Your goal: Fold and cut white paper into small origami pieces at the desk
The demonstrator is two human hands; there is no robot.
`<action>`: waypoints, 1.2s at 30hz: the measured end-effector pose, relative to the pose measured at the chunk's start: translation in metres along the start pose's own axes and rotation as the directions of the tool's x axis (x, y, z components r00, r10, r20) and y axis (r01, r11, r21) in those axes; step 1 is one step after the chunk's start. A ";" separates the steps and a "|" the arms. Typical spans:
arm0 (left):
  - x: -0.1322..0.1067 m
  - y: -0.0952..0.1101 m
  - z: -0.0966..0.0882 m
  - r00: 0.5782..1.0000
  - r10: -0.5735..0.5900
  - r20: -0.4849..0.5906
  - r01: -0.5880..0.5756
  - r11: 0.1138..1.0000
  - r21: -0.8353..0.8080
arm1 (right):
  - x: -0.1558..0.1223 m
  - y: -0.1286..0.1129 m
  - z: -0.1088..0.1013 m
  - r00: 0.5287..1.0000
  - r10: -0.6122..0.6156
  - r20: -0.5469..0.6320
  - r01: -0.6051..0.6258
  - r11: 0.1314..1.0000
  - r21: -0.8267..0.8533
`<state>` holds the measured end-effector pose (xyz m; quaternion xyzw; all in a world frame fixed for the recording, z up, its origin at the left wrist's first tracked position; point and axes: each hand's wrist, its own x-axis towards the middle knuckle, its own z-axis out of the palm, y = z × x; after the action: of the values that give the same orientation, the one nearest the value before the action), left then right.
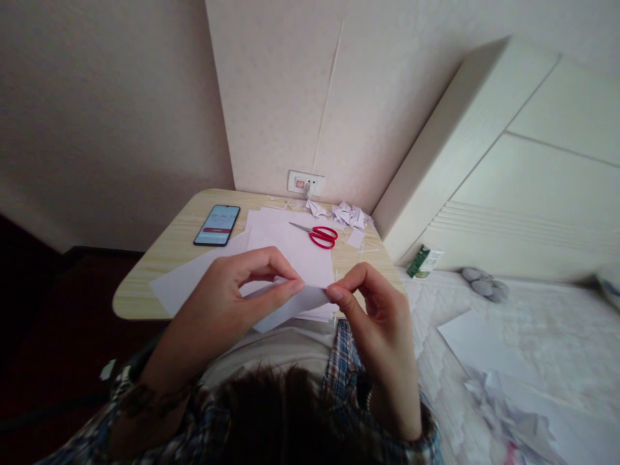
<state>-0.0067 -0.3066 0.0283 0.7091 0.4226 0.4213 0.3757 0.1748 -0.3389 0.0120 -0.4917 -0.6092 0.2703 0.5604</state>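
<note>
A piece of white paper is held up between my two hands, above the near edge of the small table. My left hand pinches its upper edge between thumb and forefinger. The thumb and fingers of my right hand close on the paper's right end. Part of the paper is hidden behind my left fingers. Beyond my hands, scissors with red handles lie on a stack of white paper sheets, blades pointing left.
A phone with its screen lit lies on the wooden table. Folded paper pieces are heaped at the back right. A wall socket sits behind. On the bed at right are a green-and-white packet, grey rounded objects and more paper.
</note>
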 end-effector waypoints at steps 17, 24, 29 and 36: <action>-0.001 0.001 0.005 0.999 -0.015 -0.051 0.016 1.000 0.008 | -0.003 -0.002 0.002 0.998 0.029 0.058 -0.028 1.000 -0.011; -0.003 0.001 0.003 0.998 -0.037 -0.048 0.034 0.997 -0.063 | 0.001 0.001 0.005 0.986 0.132 0.102 -0.140 0.987 0.076; 0.000 -0.017 0.001 0.999 0.028 -0.030 -0.039 0.864 -0.501 | 0.005 0.016 0.009 0.977 0.185 -0.109 -0.132 0.917 0.376; -0.002 -0.008 0.035 0.998 -0.063 -0.031 0.039 0.867 -0.498 | 0.006 0.018 0.037 0.916 0.392 -0.083 -0.220 0.666 0.713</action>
<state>0.0224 -0.3117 0.0079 0.5674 0.3273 0.5218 0.5465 0.1460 -0.3187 -0.0101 -0.3707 -0.3033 0.5093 0.7149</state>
